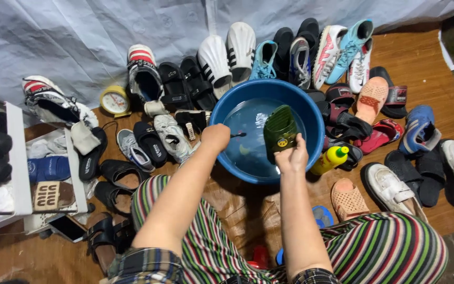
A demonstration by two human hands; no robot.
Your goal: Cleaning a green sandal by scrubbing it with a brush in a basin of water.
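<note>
Holding a green shoe [279,131] over the blue basin [311,113] of water, the right hand [291,158] is closing its grip around the heel; the left hand [215,138] is clasping a brush [237,135], keeping drips inside.

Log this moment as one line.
left hand: holds brush over blue basin | right hand: holds green clog | water in basin
</note>
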